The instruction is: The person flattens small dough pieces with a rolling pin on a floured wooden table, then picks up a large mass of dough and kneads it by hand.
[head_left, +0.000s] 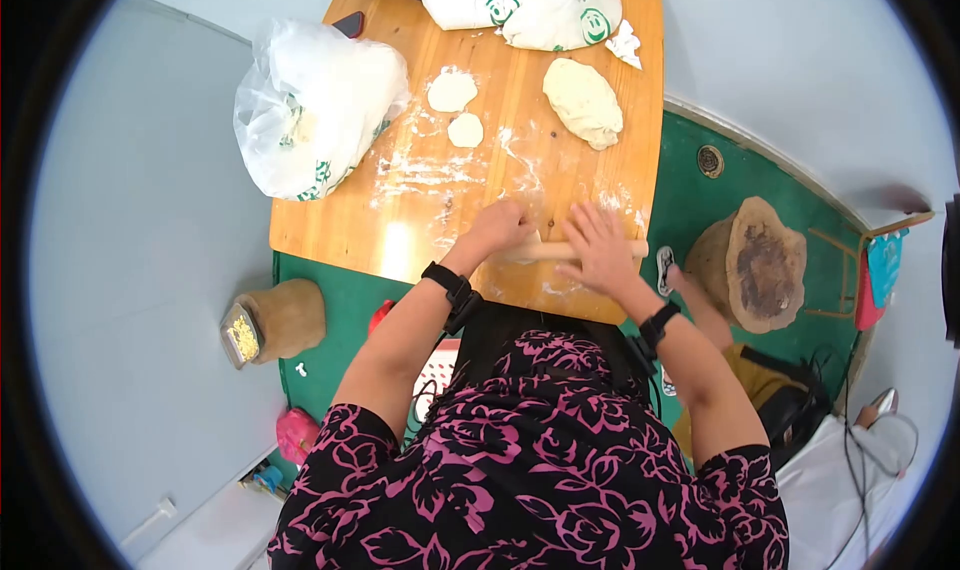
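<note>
A wooden rolling pin [550,251] lies crosswise near the front edge of the floured table. My right hand [602,250] rests on the pin with its fingers spread. At the pin's left end is my left hand [503,226], its fingers curled closed; what they hold, if anything, is hidden. A bit of pale dough shows beside it, mostly covered. Farther back lie two flat dough rounds, a larger one [452,90] and a smaller one [465,130]. A big lump of dough [583,103] sits at the right.
On the wooden table [330,232] stand a large plastic bag [318,110] at left and two white bags [565,12] at the back. A dark phone [350,25] lies behind. Wooden stumps [765,265] flank the table. Another person's leg [700,305] shows at right.
</note>
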